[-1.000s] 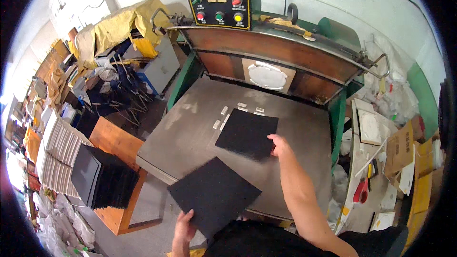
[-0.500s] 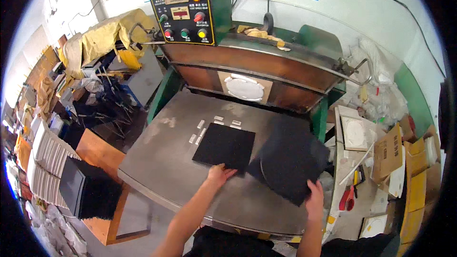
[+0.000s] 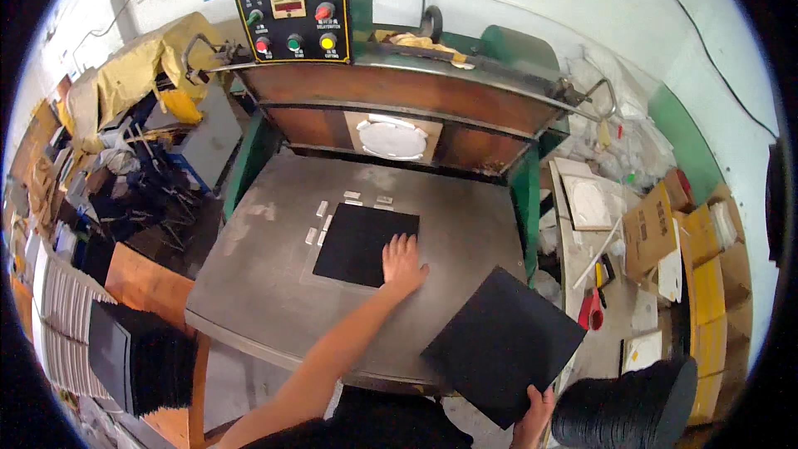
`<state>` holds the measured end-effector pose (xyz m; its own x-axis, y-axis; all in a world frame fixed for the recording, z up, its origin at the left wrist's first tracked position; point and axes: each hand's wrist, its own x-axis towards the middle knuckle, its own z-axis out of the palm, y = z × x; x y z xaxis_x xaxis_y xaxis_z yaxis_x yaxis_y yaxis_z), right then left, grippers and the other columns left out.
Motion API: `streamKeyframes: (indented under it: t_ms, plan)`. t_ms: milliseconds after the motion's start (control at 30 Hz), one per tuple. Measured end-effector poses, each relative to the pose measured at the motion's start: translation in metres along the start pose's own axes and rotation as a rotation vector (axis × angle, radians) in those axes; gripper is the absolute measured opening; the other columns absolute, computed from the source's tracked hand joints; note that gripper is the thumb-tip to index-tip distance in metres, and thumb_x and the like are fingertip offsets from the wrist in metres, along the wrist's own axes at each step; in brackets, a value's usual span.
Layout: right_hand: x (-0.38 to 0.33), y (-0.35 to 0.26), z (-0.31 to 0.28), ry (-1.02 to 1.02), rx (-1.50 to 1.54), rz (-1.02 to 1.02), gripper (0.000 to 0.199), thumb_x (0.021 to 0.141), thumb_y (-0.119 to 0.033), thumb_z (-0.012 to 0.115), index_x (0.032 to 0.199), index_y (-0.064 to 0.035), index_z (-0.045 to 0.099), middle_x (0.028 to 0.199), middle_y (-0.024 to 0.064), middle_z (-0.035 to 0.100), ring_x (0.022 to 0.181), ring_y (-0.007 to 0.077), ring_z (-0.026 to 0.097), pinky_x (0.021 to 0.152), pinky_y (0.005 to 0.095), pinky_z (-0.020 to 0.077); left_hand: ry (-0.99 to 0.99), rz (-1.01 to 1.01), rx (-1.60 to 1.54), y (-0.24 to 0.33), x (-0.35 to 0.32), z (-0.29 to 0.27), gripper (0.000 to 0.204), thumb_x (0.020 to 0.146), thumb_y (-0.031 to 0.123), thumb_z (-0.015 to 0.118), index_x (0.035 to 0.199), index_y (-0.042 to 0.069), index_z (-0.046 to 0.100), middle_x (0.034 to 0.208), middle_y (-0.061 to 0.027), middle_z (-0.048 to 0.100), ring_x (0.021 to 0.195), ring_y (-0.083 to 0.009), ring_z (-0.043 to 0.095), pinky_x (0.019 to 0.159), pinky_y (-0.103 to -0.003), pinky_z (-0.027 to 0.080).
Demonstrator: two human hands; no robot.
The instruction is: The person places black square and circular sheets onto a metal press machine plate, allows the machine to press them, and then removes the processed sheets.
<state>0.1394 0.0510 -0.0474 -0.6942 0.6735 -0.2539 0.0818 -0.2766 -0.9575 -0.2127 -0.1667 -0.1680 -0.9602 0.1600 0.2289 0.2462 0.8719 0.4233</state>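
Observation:
A square black sheet (image 3: 362, 241) lies flat on the grey metal bed (image 3: 258, 266) of a press. My left hand (image 3: 403, 262) rests on its right part, fingers stretched out and holding nothing. With my right hand (image 3: 533, 417) I grip a second black square sheet (image 3: 505, 341) by its near corner. This sheet is tilted over the bed's front right edge. Several small white blocks (image 3: 322, 209) sit along the left and far sides of the flat sheet. Right beside my right hand is a thick stack of round black discs (image 3: 623, 406).
Behind the bed stands the press's brown raised beam (image 3: 399, 87) with a control panel (image 3: 291, 8). On the left, a stack of black sheets (image 3: 145, 357) sits on a wooden stand (image 3: 150, 278). At right are a cardboard box (image 3: 651, 233) and red-handled scissors (image 3: 591, 312).
My right hand has drawn its black sheet off the bed's right side toward me. My left hand has shifted from the flat sheet's near edge onto its right part. The view has shifted too.

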Motion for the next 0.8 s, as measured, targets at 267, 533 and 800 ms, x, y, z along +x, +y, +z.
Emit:
streamKeyframes:
  t_ms: [267,533,800]
  plan:
    - [-0.077,-0.010,-0.003,0.219,0.119,0.123,0.041,0.085,-0.002,0.059,0.125,0.0014,0.056,0.119,0.0079,0.064,0.105,0.0205,0.060,0.093,0.0321,0.0458,-0.184,0.015,0.232,-0.005,0.008,0.052,0.054,0.086,0.027,0.061,0.135,0.007,0.047,0.142,-0.0147,0.046,0.138,-0.0335,0.035,0.114,-0.056,0.021]
    - [-0.116,0.009,-0.040,0.251,0.473,0.172,0.028,0.089,-0.009,0.062,0.116,-0.0006,0.062,0.111,0.0110,0.067,0.102,0.0239,0.064,0.091,0.0381,0.0505,-1.047,-0.082,-1.330,0.097,-0.102,-0.127,0.038,0.096,0.027,0.058,0.116,-0.004,0.059,0.100,-0.0114,0.067,0.089,-0.0187,0.063,0.080,-0.030,0.050]
    - [-0.157,0.081,-0.159,0.365,0.488,0.142,0.027,0.096,-0.016,0.058,0.115,0.0016,0.061,0.087,0.0083,0.067,0.076,0.0186,0.064,0.074,0.0318,0.0515,-1.208,0.318,-1.021,0.207,-0.214,-0.124,0.038,0.093,0.016,0.060,0.126,-0.002,0.054,0.117,-0.0089,0.062,0.107,-0.0176,0.056,0.096,-0.033,0.043]
